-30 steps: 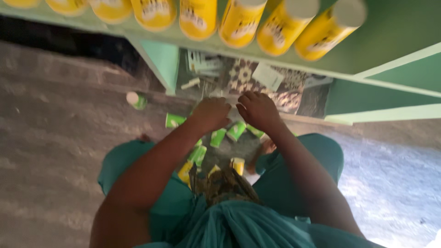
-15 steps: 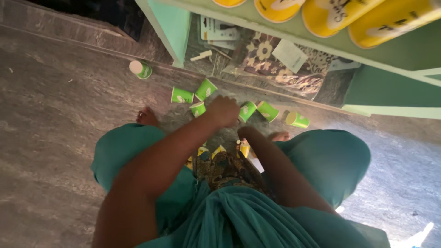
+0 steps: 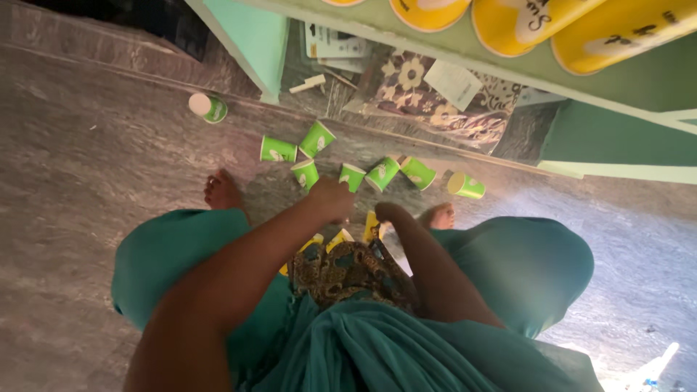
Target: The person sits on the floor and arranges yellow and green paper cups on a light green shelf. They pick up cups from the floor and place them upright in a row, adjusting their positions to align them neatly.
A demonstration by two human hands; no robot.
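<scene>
A grey stone floor (image 3: 94, 167) is filling most of the head view, and a green shelf (image 3: 624, 109) is running across the top, with a row of big yellow canisters (image 3: 508, 25) lying along its edge and poking toward the camera. The person's teal-clad knees (image 3: 523, 268) are spreading wide to both sides, a patterned brown cloth (image 3: 348, 272) is bunching between them, and bare toes (image 3: 221, 192) are showing in front of the left knee. Under the shelf a dark flowered packet (image 3: 428, 98) is lying beside some papers (image 3: 334, 43). On the floor just beyond the knees a loose cluster of small green paper cups (image 3: 311, 139) is lying tipped on their sides, close together and some touching, while one more green cup (image 3: 465, 186) is lying a little off to the right and another, with a white end, (image 3: 208, 107) is sitting well apart to the left by the shelf leg. The left hand (image 3: 332, 199) is reaching down with its fingers curled in, right over the nearest cups, though whether it is gripping one cannot be told. The right hand (image 3: 386, 213) is lowering just beside it, fingers bent down toward some yellow pieces (image 3: 340, 237) between the knees; its grasp is hidden too
</scene>
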